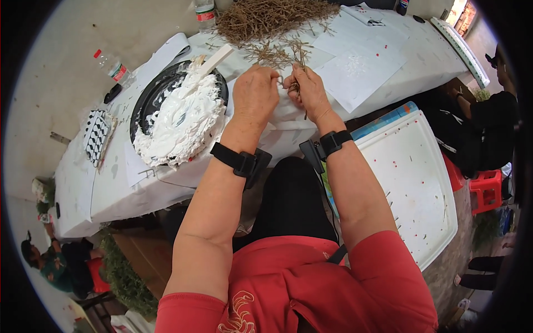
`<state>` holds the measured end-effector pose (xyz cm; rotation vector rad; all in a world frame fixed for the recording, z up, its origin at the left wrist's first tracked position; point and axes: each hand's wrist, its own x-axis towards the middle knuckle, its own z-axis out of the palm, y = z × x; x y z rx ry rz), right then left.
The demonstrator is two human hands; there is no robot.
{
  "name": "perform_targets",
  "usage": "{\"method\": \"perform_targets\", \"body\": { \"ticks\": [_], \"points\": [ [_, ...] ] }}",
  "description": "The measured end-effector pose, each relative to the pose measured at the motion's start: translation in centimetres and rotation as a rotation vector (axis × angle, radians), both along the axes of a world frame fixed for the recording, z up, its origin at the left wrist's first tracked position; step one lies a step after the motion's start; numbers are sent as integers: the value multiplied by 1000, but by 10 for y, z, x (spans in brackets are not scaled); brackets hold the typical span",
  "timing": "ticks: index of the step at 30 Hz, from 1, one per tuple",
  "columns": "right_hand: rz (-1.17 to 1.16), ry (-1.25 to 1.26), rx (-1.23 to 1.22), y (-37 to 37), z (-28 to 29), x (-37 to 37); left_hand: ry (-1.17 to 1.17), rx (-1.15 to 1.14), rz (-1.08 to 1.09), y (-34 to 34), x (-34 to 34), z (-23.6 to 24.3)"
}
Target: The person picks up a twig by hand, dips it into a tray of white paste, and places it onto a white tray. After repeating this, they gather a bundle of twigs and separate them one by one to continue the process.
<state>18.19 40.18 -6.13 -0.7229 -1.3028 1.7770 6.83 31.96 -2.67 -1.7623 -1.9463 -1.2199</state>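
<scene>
My right hand is closed around a small bundle of thin brown dry twigs. Their branching tops stick up above the fingers, and a stem comes out below. Close by on the left, my left hand has its fingertips pinched together, facing the right hand; what they hold is too small to make out. Left of that hand, a round black tray bears a thick heap of white paste. A pale flat stick rests at its upper edge. Beyond both hands lies a large pile of similar twigs.
White sheets lie on the covered table. Plastic bottles stand at the back, with another bottle at left. A white tray with scattered red bits is at my right. Other people sit nearby, beside a red stool.
</scene>
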Motion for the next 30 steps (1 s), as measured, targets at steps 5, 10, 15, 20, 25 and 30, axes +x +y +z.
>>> {"method": "perform_targets", "body": {
  "ticks": [5, 10, 15, 20, 25, 30],
  "points": [
    [61, 4, 46, -1, 0, 2, -368, -185, -98, -1, 8, -2],
    [81, 8, 72, 0, -2, 2, -445, -251, -107, 0, 13, -1],
    [61, -35, 65, 3, -4, 1, -399, -265, -91, 1, 12, -1],
    [-21, -80, 101, 7, -8, -4, -347, -224, -63, -2, 16, 1],
    [-49, -106, 130, 2, -6, -1, -429, -156, -86, -22, 20, 17],
    [94, -82, 24, -22, 7, 21, -676, -291, -316, -87, 13, 29]
  ]
}}
